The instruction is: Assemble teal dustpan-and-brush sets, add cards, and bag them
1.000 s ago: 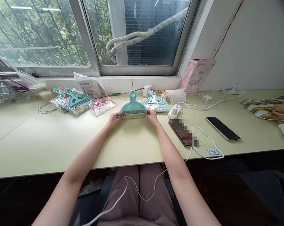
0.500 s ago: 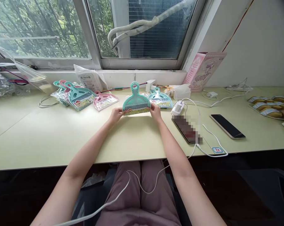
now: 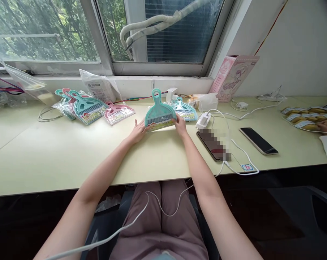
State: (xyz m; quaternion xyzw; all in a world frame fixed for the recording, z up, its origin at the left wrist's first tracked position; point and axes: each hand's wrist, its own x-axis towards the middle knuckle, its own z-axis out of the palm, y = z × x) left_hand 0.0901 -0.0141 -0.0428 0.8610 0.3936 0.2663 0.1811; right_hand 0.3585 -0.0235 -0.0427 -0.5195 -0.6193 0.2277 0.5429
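Note:
A teal mini dustpan and brush set (image 3: 160, 111) in clear packaging stands tilted above the table, its handle loop up and its printed label along the lower edge. My right hand (image 3: 180, 126) is closed on its right corner. At the lower left corner, my left hand (image 3: 137, 132) has its fingers apart, beside the pack or just touching it. Just behind my right hand lies a lighter blue packed set (image 3: 185, 109). To the left are a pink set (image 3: 118, 112) and a pile of teal and pink sets (image 3: 87, 107), also wrapped.
On the right lie a phone with a blurred screen (image 3: 212, 144), a black phone (image 3: 258, 141), a white charger (image 3: 203, 120) and loose white cables. A pink box (image 3: 235, 77) stands by the wall. A white plastic packet (image 3: 99, 86) leans beneath the window.
The held dustpan set has tilted, its left side dropping and its right side rising. My left hand has loosened from its corner and spread its fingers. My right hand keeps its hold.

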